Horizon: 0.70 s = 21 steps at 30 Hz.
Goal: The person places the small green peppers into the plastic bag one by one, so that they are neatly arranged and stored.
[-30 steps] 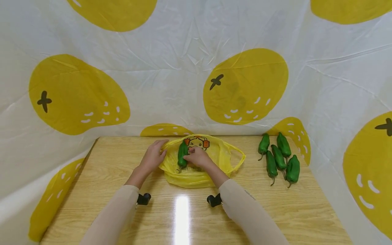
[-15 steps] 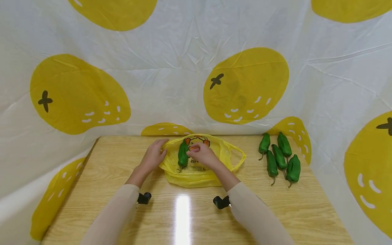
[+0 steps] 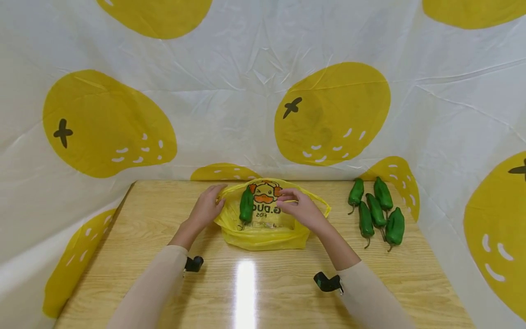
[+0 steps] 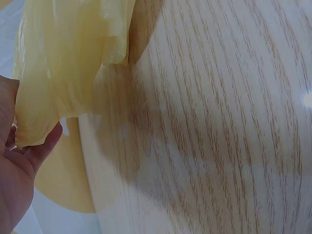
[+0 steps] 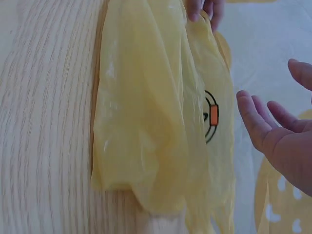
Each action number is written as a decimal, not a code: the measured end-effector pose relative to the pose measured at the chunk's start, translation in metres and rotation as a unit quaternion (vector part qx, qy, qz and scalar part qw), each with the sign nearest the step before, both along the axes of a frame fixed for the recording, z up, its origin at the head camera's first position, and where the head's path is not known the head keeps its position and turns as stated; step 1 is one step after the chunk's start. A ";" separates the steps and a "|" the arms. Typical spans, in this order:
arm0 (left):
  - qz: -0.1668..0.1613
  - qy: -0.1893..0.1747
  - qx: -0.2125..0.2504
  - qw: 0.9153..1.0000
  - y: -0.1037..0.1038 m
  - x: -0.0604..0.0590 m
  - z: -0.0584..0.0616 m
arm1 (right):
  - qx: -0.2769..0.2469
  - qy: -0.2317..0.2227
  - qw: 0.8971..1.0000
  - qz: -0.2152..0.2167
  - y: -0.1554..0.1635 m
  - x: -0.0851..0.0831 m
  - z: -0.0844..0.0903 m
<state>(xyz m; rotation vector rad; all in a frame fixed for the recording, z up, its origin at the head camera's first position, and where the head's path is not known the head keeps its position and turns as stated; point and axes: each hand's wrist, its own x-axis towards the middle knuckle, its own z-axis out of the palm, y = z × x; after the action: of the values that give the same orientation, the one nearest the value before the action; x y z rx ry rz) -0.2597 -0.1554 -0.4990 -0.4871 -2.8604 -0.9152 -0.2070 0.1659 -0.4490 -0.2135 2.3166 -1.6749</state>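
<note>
Two hands work at the mouth of a thin yellow plastic carrier bag [image 3: 263, 226] on the pale wood-grain table [image 3: 255, 292].

The left hand [image 3: 205, 211] pinches the bag's left rim, the film gathered between thumb and fingers in the left wrist view. The right hand [image 3: 302, 208] hovers at the right side of the opening with fingers loose and apart, gripping nothing as far as the right wrist view shows. One dark green pointed pepper [image 3: 246, 205] lies on the bag just beside the left hand; whether it is inside or on top of the film I cannot tell. Five more green peppers [image 3: 376, 210] lie in a cluster well apart to the right. I judge this the bagging stage, barely started; the next move calls for holding the mouth wide and fetching a pepper from the cluster.
</note>
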 end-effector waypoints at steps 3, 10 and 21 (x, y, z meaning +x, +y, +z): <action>0.001 -0.003 0.002 1.000 0.000 0.000 0.000 | -0.009 0.006 1.000 -0.007 0.015 0.006 0.000; -0.004 -0.010 0.014 1.000 0.002 -0.001 -0.001 | -0.043 0.023 0.998 -0.037 0.053 0.017 -0.006; -0.003 -0.014 0.019 1.000 0.000 -0.001 -0.004 | -0.027 0.053 0.995 -0.082 0.105 0.027 -0.012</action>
<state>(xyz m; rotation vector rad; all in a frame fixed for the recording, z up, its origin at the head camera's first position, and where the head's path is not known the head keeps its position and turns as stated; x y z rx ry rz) -0.2609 -0.1552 -0.5028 -0.4839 -2.8614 -0.9844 -0.1796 0.2713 -0.4610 -0.1273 2.4266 -1.8477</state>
